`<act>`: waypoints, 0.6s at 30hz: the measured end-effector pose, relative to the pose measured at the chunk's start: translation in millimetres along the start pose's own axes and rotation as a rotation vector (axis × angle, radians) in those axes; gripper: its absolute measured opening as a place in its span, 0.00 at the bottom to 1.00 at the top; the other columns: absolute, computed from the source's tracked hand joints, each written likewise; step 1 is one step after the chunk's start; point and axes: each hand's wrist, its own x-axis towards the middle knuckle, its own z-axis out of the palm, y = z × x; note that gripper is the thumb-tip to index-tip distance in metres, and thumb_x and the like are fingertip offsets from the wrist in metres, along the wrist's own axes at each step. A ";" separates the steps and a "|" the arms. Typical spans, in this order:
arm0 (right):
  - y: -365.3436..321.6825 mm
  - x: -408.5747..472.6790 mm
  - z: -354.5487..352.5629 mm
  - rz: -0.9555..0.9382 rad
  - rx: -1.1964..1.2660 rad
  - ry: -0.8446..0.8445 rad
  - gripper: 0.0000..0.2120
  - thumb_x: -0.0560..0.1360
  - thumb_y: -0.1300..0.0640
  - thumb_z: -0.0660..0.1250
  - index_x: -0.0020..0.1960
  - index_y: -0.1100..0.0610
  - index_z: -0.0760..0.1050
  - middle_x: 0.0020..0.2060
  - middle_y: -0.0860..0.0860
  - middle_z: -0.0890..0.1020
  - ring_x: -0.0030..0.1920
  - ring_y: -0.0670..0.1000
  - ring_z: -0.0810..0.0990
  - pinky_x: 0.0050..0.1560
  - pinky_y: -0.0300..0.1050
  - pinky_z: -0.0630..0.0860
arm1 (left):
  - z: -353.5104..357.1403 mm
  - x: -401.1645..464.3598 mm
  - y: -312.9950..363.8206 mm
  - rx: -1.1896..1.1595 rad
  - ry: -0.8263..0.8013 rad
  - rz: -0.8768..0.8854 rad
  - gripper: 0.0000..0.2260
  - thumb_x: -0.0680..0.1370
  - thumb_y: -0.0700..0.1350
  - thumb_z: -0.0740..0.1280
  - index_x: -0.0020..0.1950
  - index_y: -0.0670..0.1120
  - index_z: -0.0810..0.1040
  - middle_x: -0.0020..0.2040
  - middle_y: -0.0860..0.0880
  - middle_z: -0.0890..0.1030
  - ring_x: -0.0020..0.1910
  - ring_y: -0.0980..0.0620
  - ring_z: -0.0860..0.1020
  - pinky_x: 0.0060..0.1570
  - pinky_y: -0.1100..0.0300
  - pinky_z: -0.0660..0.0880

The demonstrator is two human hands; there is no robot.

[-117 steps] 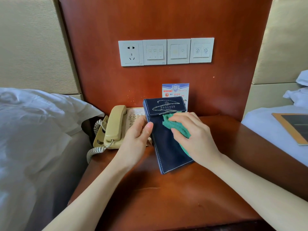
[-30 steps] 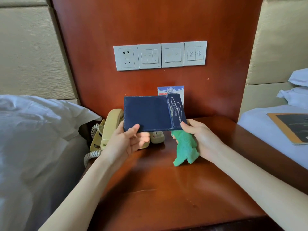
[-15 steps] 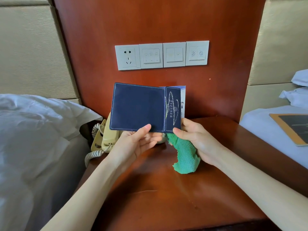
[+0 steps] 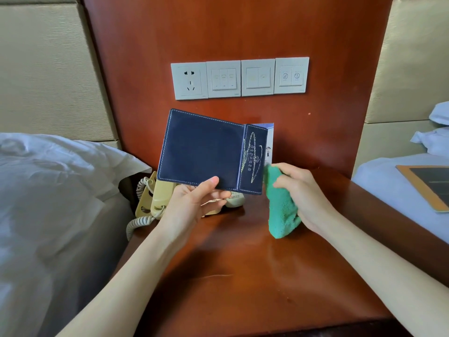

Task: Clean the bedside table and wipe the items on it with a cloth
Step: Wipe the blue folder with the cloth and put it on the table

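Two hands had brought the navy folder up off the bedside table, above the phone. The left hand pinched its lower edge, thumb in front. The right hand had let go of the folder and gripped the green cloth bunched beside its right edge, likely ready to wipe this face.

front half of the bedside table wide open, back-left corner jammed up by the phone and its curly cord, raised navy folder blocking the card behind it, green cloth hanging mid-right, beds hemming both sides
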 end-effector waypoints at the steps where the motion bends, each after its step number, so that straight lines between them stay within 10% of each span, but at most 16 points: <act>1: -0.4 1.4 -2.2 -0.004 -0.001 0.067 0.14 0.69 0.63 0.61 0.49 0.52 0.80 0.47 0.56 0.80 0.45 0.51 0.78 0.47 0.49 0.71 | -0.8 -0.2 0.1 0.040 0.003 0.013 0.09 0.78 0.42 0.67 0.39 0.44 0.82 0.35 0.45 0.83 0.38 0.52 0.83 0.38 0.62 0.79; 8: -1.2 4.5 -12.1 -0.389 -0.472 0.428 0.19 0.75 0.66 0.65 0.65 0.57 0.72 0.57 0.43 0.74 0.55 0.34 0.69 0.53 0.19 0.64 | 2.2 -2.5 -7.9 0.314 -0.026 0.084 0.07 0.79 0.41 0.65 0.43 0.44 0.82 0.35 0.47 0.81 0.37 0.56 0.81 0.38 0.62 0.78; 18: 10.0 0.4 -2.7 -0.731 -0.916 0.173 0.17 0.75 0.72 0.62 0.62 0.65 0.75 0.58 0.57 0.77 0.59 0.56 0.72 0.62 0.46 0.70 | 4.5 -5.4 -10.1 0.373 -0.005 0.154 0.13 0.78 0.40 0.66 0.35 0.41 0.80 0.35 0.48 0.83 0.38 0.55 0.82 0.43 0.65 0.79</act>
